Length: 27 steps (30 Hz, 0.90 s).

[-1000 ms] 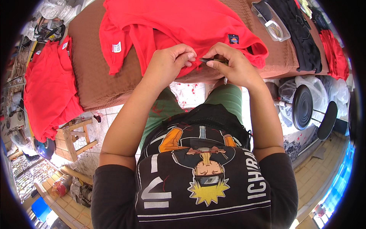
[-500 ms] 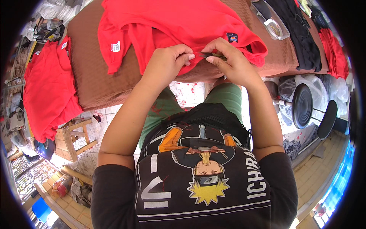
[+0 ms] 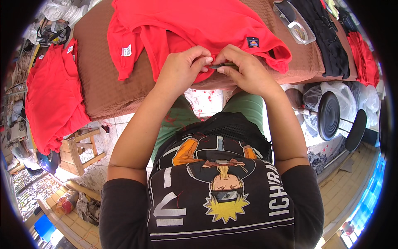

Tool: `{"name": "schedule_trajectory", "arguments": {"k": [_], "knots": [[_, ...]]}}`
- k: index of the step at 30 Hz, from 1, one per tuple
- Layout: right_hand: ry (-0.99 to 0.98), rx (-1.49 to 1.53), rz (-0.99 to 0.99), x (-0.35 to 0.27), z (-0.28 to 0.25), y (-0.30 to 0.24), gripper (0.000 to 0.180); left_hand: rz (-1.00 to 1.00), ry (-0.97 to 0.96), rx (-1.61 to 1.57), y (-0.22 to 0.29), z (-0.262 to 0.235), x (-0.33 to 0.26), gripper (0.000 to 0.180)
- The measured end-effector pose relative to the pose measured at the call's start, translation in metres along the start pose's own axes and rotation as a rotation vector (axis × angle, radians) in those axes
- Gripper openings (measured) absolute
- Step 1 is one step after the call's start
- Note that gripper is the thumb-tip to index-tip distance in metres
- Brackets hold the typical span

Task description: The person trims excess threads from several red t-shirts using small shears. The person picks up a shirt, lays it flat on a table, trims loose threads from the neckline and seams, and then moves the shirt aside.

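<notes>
A red garment with a dark neck label and a white tag lies spread over the brown-covered table. At its near edge, my left hand pinches a bit of the red cloth between thumb and fingers. Close beside it on the right, my right hand is closed around small metal thread snips. Their pointed tip reaches toward the left fingertips at the cloth edge. Most of the snips' handle is hidden in the right hand, so whether the blades are apart does not show.
More red garments hang over the table's left end. To the right are a clear plastic container, black clothing and another red garment. A wooden stool stands below left; a black round seat is below right.
My right hand has shifted slightly left and down with the snips, bringing their tip nearer my left fingertips. My left hand keeps its pinch on the cloth, almost in place.
</notes>
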State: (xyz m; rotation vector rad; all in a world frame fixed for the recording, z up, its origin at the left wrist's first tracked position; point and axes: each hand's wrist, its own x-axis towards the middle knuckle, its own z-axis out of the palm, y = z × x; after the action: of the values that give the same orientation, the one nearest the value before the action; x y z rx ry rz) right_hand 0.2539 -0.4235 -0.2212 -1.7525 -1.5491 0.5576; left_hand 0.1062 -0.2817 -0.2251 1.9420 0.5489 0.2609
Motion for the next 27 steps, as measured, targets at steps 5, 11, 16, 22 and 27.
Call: {"name": "schedule_trajectory", "arguments": {"k": [5,11,16,22,27], "knots": [[0.059,-0.009,0.005,-0.007,-0.015,-0.001,0.019,0.414,-0.287,0.035,0.034,-0.049,-0.016,0.03],[0.158,0.057,0.007,-0.008,-0.025,-0.002,0.033,0.566,-0.177,0.467,0.032,-0.039,-0.033,0.043],[0.084,0.006,0.028,-0.003,-0.004,-0.005,0.04,0.346,0.011,0.499,-0.007,-0.018,-0.026,0.026],[0.168,0.348,0.196,0.008,-0.002,0.004,0.019,0.084,0.015,-0.062,0.011,-0.036,-0.017,0.018],[0.217,0.556,0.217,0.013,-0.004,-0.001,0.025,0.051,-0.053,-0.513,0.015,-0.026,-0.017,0.022]]}}
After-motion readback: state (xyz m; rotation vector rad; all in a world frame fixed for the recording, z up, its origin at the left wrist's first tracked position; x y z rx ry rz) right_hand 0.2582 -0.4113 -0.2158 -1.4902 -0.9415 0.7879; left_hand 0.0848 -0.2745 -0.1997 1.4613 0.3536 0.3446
